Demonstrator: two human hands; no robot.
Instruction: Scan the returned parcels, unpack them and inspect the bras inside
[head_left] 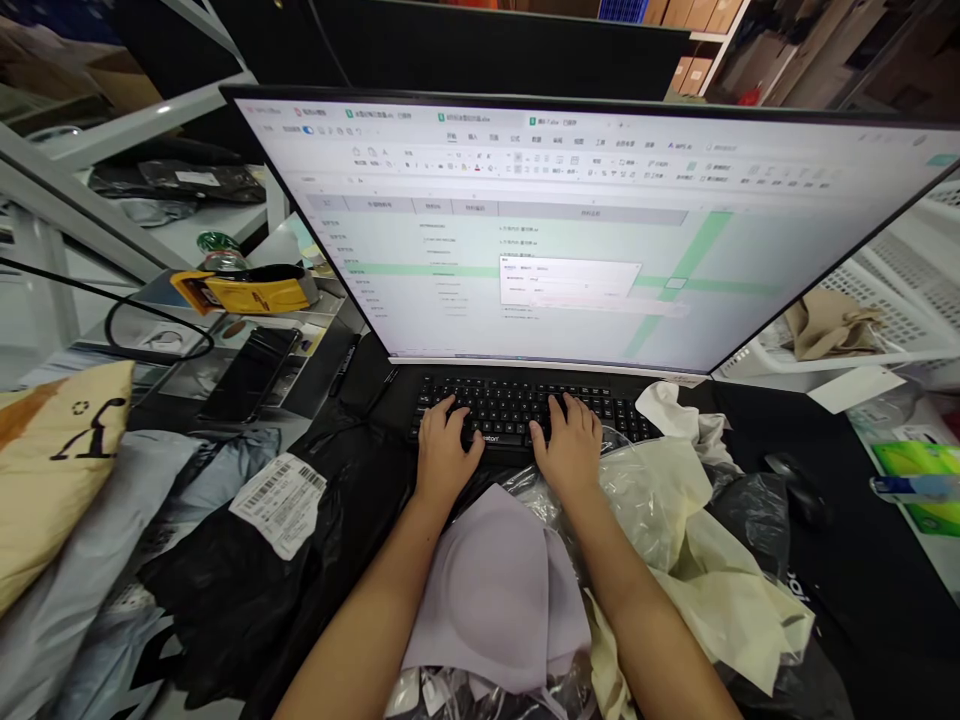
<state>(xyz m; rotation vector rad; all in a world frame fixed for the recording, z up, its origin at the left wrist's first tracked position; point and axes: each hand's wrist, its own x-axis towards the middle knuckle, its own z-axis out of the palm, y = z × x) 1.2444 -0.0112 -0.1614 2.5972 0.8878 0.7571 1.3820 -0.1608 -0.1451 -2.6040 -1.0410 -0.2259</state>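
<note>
Both hands rest on a black keyboard below a large monitor. My left hand lies over the keys at the left, fingers apart and holding nothing. Over the right part of the keys is my right hand, its fingers also spread and free. On the screen a spreadsheet shows, with a small dialog box in front of it. Between my forearms lies a pale lilac moulded-cup bra, on top of clear plastic. A pale yellow plastic bag sits beside my right forearm.
A black mailing bag with a white label lies left, beside a yellow printed parcel. Behind them are a phone and a yellow tape dispenser. A black mouse and white baskets stand right.
</note>
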